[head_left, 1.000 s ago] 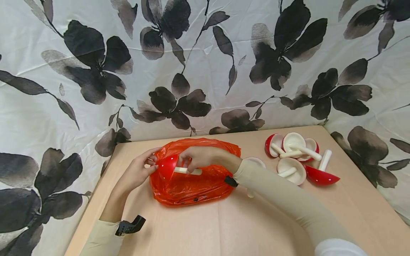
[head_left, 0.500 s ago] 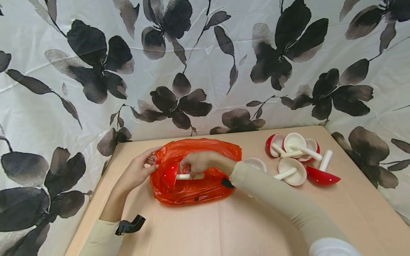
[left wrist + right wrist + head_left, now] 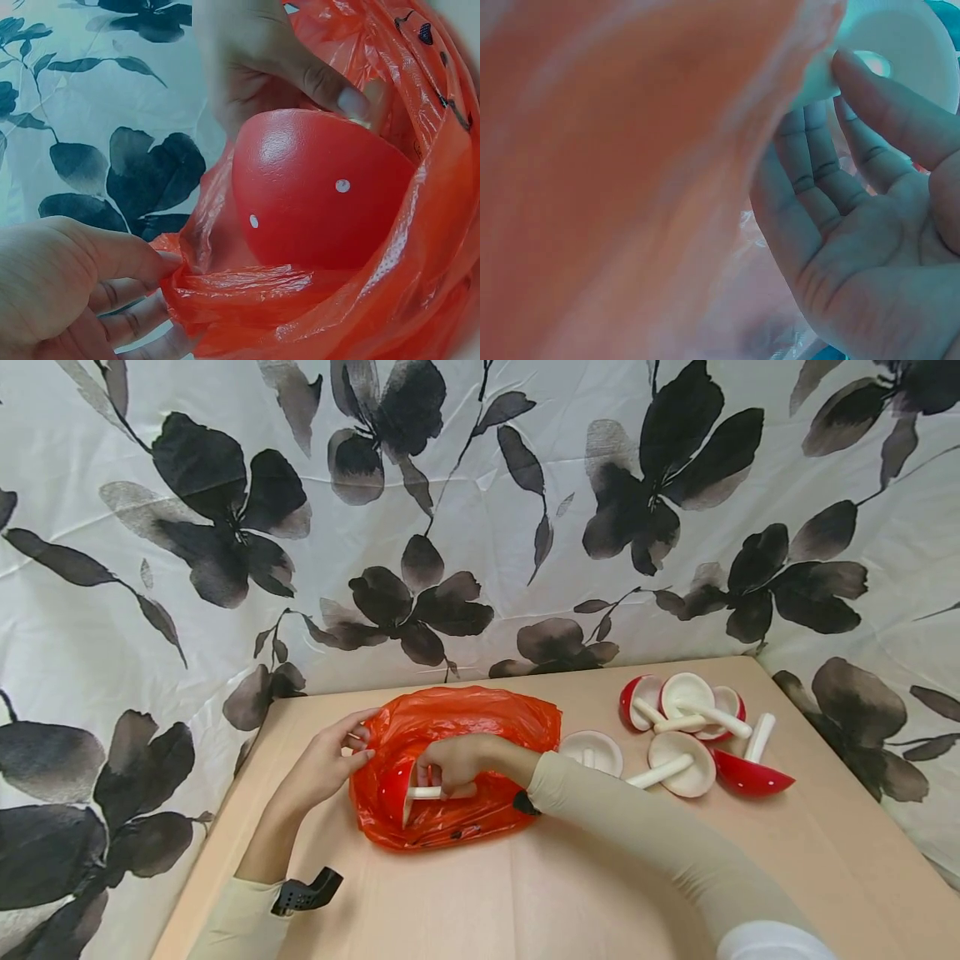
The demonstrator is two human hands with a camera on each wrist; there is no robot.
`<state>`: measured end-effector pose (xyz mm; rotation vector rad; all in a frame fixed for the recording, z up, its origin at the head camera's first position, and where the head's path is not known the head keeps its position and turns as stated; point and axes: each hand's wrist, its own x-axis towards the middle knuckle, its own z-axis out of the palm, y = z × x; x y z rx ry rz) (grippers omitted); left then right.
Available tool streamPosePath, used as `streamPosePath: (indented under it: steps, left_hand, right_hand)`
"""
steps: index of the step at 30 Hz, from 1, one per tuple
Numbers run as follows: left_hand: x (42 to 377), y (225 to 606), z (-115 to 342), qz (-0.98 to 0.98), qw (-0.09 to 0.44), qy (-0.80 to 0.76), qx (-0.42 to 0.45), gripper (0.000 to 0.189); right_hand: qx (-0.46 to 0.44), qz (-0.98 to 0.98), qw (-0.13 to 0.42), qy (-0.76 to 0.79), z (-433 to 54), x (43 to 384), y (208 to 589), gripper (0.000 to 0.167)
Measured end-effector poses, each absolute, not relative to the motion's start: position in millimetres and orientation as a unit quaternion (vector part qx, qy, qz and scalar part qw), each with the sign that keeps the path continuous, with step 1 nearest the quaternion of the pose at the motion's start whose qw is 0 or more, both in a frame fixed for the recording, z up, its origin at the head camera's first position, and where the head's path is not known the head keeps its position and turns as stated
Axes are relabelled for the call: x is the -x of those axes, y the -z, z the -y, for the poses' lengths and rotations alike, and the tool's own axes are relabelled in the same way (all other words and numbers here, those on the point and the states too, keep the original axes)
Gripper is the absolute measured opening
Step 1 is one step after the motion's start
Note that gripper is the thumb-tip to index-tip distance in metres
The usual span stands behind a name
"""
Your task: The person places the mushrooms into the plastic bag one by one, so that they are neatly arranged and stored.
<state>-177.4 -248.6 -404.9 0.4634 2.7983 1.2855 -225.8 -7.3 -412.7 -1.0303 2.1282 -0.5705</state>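
A toy mushroom (image 3: pixel 396 793) with a red, white-dotted cap is at the mouth of a thin orange plastic bag (image 3: pixel 487 714). My right hand (image 3: pixel 459 762) pinches its pale stem, with the cap pointing left. In the left wrist view, the mushroom's cap (image 3: pixel 315 187) sits inside the bag's opening, with folds of plastic around its lower side. My left hand (image 3: pixel 322 768) pinches the bag's left edge between thumb and fingers. The right wrist view is partly covered by blurred orange plastic, and the right hand's thumb (image 3: pixel 889 105) lies against the pale stem.
Several more toy mushrooms (image 3: pixel 682 764) lie grouped at the table's right, stems and pale undersides showing. One mushroom (image 3: pixel 592 752) lies closer, just right of the bag, partly behind the right sleeve. The wooden table (image 3: pixel 420 902) meets a flower-printed cloth (image 3: pixel 525 527) behind.
My right hand has brought the mushroom slightly right and toward me, lower into the bag's opening. The left hand keeps its hold on the bag's edge. More of the nearby mushroom now shows.
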Motion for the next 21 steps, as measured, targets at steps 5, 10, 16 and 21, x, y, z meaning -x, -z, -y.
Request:
streamPosePath:
  steps: [5, 10, 16, 21]
  left_hand:
    - [178.5, 404.5, 249.5, -0.901, 0.018, -0.409, -0.141, 0.061]
    - [179.3, 404.4, 250.4, -0.901, 0.024, -0.411, -0.134, 0.062]
    - [180.0, 405.0, 250.6, -0.9, 0.02, -0.413, -0.138, 0.061]
    - [180.9, 405.3, 251.0, -0.898, 0.016, -0.416, -0.144, 0.061]
  right_hand:
    - [0.388, -0.829, 0.337, 0.218, 7.9, 227.2, 414.4, 0.025]
    - [0.374, -0.842, 0.332, 0.202, 7.5, 228.3, 415.4, 0.024]
    - [0.382, -0.84, 0.326, 0.203, 8.8, 227.8, 417.3, 0.023]
    - [0.387, -0.838, 0.32, 0.211, 9.8, 225.9, 416.4, 0.02]
